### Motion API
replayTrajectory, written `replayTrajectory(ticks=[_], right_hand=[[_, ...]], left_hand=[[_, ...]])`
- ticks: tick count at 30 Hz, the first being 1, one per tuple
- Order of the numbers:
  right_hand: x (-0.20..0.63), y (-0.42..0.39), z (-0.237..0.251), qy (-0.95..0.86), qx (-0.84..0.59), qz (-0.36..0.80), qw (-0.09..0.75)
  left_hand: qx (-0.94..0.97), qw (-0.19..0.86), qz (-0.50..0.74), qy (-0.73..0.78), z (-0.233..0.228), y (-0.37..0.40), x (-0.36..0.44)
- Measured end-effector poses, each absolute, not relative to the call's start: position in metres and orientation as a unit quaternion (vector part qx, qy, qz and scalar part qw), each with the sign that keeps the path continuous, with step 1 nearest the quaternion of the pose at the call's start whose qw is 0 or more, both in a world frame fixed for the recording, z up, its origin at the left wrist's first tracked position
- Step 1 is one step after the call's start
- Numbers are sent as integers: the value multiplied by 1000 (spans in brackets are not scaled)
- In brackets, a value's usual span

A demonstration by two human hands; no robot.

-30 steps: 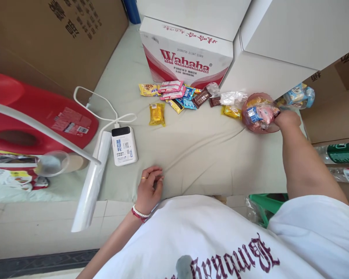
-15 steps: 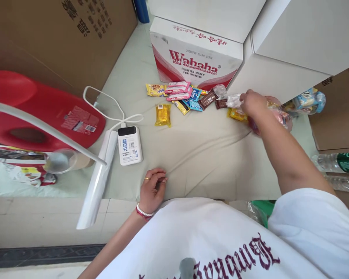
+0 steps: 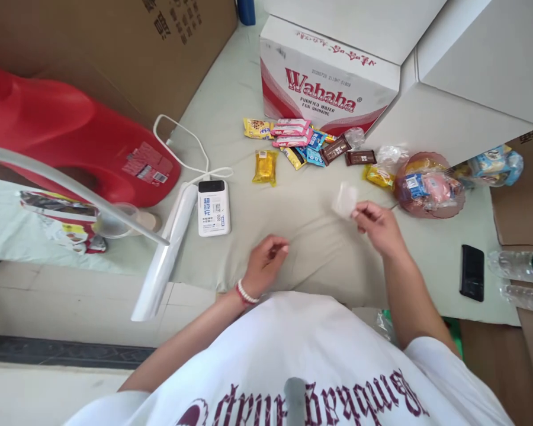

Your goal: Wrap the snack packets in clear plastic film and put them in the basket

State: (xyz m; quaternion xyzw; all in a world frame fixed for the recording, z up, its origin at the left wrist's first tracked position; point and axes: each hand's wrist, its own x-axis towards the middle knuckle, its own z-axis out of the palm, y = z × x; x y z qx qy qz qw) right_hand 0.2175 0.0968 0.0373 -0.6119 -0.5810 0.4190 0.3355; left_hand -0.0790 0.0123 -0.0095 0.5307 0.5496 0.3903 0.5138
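Head view: your right hand (image 3: 379, 226) pinches a clear wrapper (image 3: 344, 200), raised at 1 o'clock.
Left hand (image 3: 266, 263): loosely curled, holding nothing.
Box (image 3: 326, 89), 12 o'clock: "Wahaha PURIFIED WATER FOR DRINKING".

Daylight is falling across a pale green cloth-covered surface (image 3: 320, 248) hemmed in by stacked brown cardboard boxes (image 3: 128, 41), white cartons (image 3: 471, 65) and a Wahaha water carton (image 3: 324, 83). A red plastic stool (image 3: 66, 136) is lying on its side at left, above pale floor tiles (image 3: 71, 296) and a dark strip (image 3: 48, 352).
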Motion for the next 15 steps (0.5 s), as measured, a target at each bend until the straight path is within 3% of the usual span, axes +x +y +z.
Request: replayTrajectory(ticks=[7, 11, 15], right_hand=[[169, 19, 8, -620, -601, 373, 340], [180, 12, -1, -517, -618, 456, 377], [177, 17, -3, -511, -569, 503, 404]], left_hand=[[522, 542, 398, 525, -14, 63, -18], [439, 621, 406, 506, -25, 59, -25], [459, 618, 427, 474, -22, 47, -35]])
